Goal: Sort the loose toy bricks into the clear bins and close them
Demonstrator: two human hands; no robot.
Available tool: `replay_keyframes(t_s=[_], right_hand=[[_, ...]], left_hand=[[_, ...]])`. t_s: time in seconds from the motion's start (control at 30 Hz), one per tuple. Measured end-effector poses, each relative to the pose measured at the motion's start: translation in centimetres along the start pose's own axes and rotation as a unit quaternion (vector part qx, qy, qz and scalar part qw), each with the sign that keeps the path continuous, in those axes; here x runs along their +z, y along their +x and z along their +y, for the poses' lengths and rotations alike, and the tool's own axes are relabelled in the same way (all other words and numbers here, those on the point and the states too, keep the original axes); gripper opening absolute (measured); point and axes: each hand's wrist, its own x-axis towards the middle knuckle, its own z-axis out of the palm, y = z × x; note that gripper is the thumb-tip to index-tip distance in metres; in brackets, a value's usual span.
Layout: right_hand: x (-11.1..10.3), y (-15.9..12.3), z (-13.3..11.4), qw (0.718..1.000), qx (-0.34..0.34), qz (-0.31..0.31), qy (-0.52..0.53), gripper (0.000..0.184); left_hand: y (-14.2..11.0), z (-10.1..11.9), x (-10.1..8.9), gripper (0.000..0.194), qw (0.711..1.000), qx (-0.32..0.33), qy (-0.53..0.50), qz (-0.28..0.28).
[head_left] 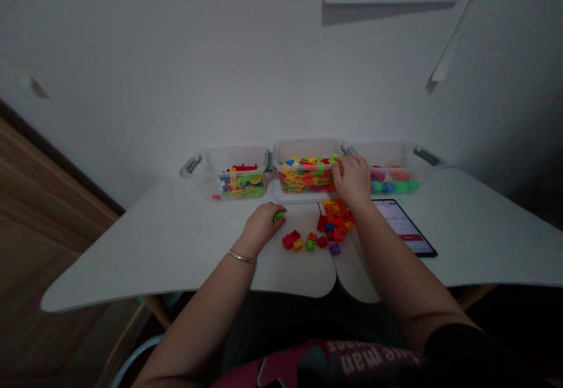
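My left hand (pixel 263 223) hovers low over the white table, its fingertips pinched around a small green toy brick (pixel 278 216). At the right front corner of the middle clear plastic box (pixel 303 149) is my right hand (pixel 353 177), its fingers curled at the rim. Beside those fingertips shows a light-green brick (pixel 333 157), but what they grip is hidden. Yellow, orange, red and blue bricks (pixel 303 178) fill that box. Between my forearms lies a loose pile of mostly red and orange bricks (pixel 336 218). Nearer me are scattered single bricks, among them a green one (pixel 310 245) and a purple one (pixel 335 249).
A left clear box (pixel 206 165) holds mixed toy pieces. The right clear box (pixel 391 152) contains round green, blue and orange pieces. A phone or tablet (pixel 416 232) with a lit screen lies beside my right forearm. Behind the boxes rises the wall (pixel 220 54).
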Motion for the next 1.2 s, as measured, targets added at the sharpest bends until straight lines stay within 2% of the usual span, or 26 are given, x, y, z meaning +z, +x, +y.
replay_keyframes(t_s=[0.23,0.47,0.67,0.77,0.87,1.0,1.1,1.2], right_hand=[[0.6,-0.5,0.4,1.0,-0.001,0.0,0.027,0.04],[0.5,-1.0,0.3,0.999,0.017,-0.016,0.026,0.046],[-0.2,-2.3,-1.7,0.998,0.006,-0.015,0.056,0.048],[-0.5,-3.0,-3.3,0.994,-0.035,-0.021,0.098,0.043],[-0.4,-3.7,-4.6,0.981,-0.093,-0.041,0.165,0.03],[0.0,-4.4,-5.8,0.947,-0.169,-0.109,0.251,0.028],[0.3,-5.0,-6.5,0.916,-0.21,-0.175,0.295,0.035],[0.5,-5.5,-7.1,0.895,-0.209,-0.223,0.327,0.039]], left_hand=[[0.0,-0.1,0.0,0.021,1.0,0.008,-0.002,0.004],[0.0,0.4,-0.4,0.023,0.999,-0.019,0.017,-0.021],[0.0,0.5,-0.1,0.026,1.0,-0.019,-0.022,0.007],[0.2,0.5,0.3,0.03,0.994,-0.015,-0.104,0.025],[0.5,0.7,0.6,0.032,0.962,-0.034,-0.267,0.052],[0.7,0.9,0.4,0.043,0.879,-0.102,-0.456,0.094],[0.7,1.1,0.0,0.054,0.828,-0.131,-0.541,0.075],[0.7,1.3,-0.1,0.06,0.803,-0.139,-0.577,0.054]])
